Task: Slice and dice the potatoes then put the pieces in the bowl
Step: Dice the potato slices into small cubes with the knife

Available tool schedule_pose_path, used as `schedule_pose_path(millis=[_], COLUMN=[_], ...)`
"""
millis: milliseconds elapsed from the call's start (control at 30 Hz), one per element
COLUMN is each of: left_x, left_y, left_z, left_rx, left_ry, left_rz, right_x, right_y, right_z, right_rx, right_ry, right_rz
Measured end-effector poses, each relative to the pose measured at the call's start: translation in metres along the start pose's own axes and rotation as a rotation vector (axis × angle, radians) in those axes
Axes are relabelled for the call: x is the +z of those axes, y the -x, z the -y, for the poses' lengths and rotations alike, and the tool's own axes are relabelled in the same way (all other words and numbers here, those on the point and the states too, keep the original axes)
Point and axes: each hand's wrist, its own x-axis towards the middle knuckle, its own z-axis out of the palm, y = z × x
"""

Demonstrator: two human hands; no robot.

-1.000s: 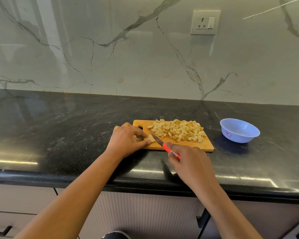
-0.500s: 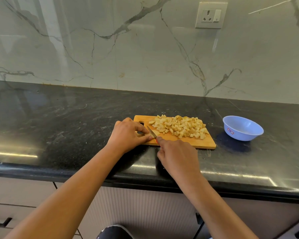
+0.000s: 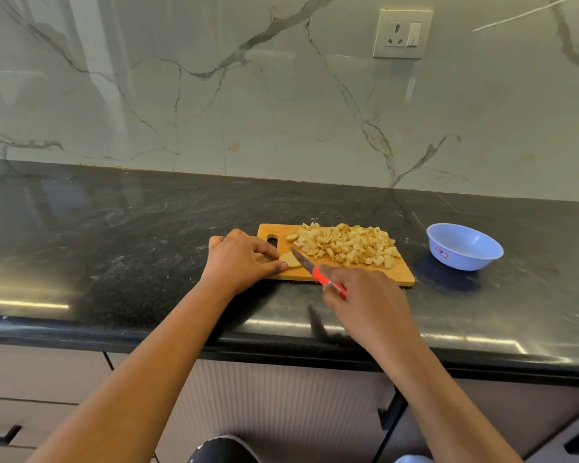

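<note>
Head view: white veined marble wall (image 3: pixel 214 95), glossy black stone counter (image 3: pixel 114 262); the rectangular wooden cutting board (image 3: pixel 365 274) could slide on it. Diced potato pile (image 3: pixel 345 243) on the board; round blue plastic bowl (image 3: pixel 462 253) beside it, empty. Left hand (image 3: pixel 239 262) pinches a pale potato slice (image 3: pixel 291 259); right hand (image 3: pixel 365 302) grips the red-handled knife (image 3: pixel 316 272), blade near the fingertips: cut risk.

Bare forearms (image 3: pixel 141 389); blk garment (image 3: pixel 219 451) w/ white trim.

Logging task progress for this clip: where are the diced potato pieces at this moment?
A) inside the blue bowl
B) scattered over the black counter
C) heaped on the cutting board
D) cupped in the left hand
C: the diced pieces lie heaped on the wooden cutting board, and the blue bowl beside it holds none.
</note>
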Motion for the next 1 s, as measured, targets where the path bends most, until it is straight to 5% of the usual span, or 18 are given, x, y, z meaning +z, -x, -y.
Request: schedule_pose_path(millis=[633, 1000], left_x=[0.0, -0.004], left_y=[0.001, 0.002], left_z=[-0.002, -0.011], left_rx=[0.054, 0.081], left_ry=[-0.068, -0.098], left_rz=[0.014, 0.052], right_x=[0.028, 0.021], right_y=[-0.006, 0.014], right_z=[0.011, -0.024], right_rx=[-0.098, -0.198], right_ry=[0.193, 0.239], right_rz=[0.004, -0.158])
